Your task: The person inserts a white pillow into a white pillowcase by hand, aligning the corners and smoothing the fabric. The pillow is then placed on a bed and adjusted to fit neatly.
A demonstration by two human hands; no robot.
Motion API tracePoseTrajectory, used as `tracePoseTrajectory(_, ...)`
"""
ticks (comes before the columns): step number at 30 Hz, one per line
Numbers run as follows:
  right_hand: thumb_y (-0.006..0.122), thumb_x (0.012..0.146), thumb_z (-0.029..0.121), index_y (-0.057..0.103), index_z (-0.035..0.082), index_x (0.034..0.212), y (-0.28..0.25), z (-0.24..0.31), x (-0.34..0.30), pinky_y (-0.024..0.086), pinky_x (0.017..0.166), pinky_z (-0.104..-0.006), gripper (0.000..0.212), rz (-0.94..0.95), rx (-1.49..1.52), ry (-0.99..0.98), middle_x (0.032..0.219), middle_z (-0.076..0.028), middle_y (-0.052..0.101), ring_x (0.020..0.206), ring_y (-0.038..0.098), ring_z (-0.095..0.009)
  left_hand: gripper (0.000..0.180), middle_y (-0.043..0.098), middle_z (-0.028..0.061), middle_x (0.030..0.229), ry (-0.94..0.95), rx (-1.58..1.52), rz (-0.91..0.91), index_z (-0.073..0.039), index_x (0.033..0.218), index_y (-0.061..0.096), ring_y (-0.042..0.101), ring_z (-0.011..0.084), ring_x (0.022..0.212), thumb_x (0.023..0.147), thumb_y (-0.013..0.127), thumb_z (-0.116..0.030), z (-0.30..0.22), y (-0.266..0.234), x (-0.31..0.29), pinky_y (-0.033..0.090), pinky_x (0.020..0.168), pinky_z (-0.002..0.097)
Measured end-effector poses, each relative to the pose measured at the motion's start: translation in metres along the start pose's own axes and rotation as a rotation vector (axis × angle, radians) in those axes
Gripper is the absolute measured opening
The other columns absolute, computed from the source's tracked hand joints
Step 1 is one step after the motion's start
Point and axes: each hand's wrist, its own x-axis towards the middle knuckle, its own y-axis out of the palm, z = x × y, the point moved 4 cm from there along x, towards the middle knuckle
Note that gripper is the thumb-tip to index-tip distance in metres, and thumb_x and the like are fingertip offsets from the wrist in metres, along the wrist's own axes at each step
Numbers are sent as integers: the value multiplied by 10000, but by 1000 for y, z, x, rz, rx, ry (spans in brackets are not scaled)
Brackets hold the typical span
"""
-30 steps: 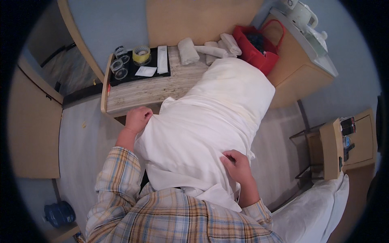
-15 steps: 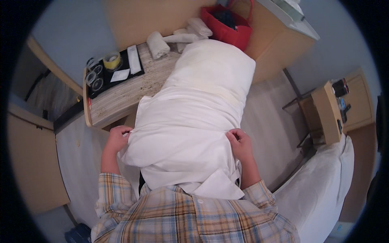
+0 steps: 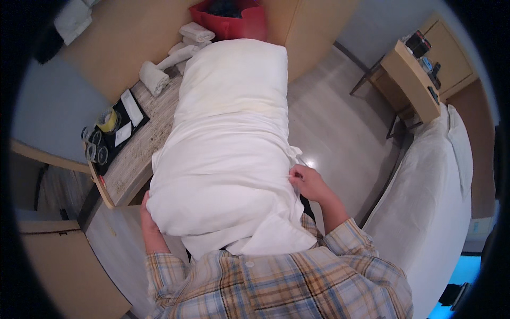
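Observation:
A big white pillow [image 3: 231, 72] lies in front of me, its far end bare and faintly yellowed. The nearer part is covered by a white pillowcase [image 3: 223, 159], wrinkled across the middle, with a loose flap near my shirt. On the right edge, my right hand [image 3: 309, 182] is closed, pinching the pillowcase cloth between thumb and fingers. My left hand [image 3: 148, 215] rests against the pillowcase's lower left side; most of its fingers are hidden behind the cloth, so its grip does not show.
Rolled white towels [image 3: 154, 78] and a red bag [image 3: 234, 24] are beyond the pillow. On the left, a desk [image 3: 139, 154] bears a black tray [image 3: 112, 143] with glasses. A white-covered bed [image 3: 411, 212] stands at right, a wooden table [image 3: 411, 80] behind it.
My left hand has slid down from the pillowcase's upper left edge to its lower side. The right hand still pinches the right edge. The view has turned, and the pillow points more straight ahead.

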Motion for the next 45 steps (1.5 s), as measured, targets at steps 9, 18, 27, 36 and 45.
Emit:
tracePoseTrajectory(9, 620, 824, 149, 617, 78, 899, -32, -34, 60, 479, 682, -323, 104, -343, 59, 102, 808, -68, 652, 728, 605, -203, 277, 659, 102, 1045, 90, 684, 226, -2, 1108, 619, 617, 180, 941, 857, 503, -20, -1, 19, 9, 478, 841, 305)
tracePoseTrajectory(18, 649, 774, 91, 611, 38, 942, -30, 41, 44, 463, 779, -300, 180, 65, 236, -177, 904, -45, 608, 832, 555, -153, 199, 656, 77, 855, 357, 1201, -46, -1, 1001, 632, 605, 156, 795, 833, 524, -6, -59, 48, 58, 470, 750, 283)
tracePoseTrajectory(27, 672, 766, 165, 636, 51, 760, 16, 122, 54, 452, 671, -388, 119, 16, -93, -544, 775, -94, 612, 768, 567, -307, 192, 583, 36, 893, 508, 1138, 296, -17, 962, 603, 562, 141, 831, 781, 563, 37, -74, 52, 35, 453, 759, 267)
tracePoseTrajectory(36, 646, 767, 188, 617, 78, 750, 41, 149, 61, 454, 662, -400, 116, 128, -77, -485, 760, -97, 614, 734, 581, -302, 131, 615, 132, 932, 580, 1354, -27, -19, 933, 599, 596, 279, 850, 802, 591, -14, -73, 64, 67, 469, 774, 341)
tracePoseTrajectory(45, 569, 824, 141, 586, 97, 786, 26, 154, 103, 375, 701, -386, 61, -319, -296, -434, 822, -81, 587, 797, 564, -271, 236, 621, 72, 917, 617, 1191, 196, -48, 976, 619, 584, 195, 867, 745, 648, -8, -77, 84, 39, 446, 774, 296)
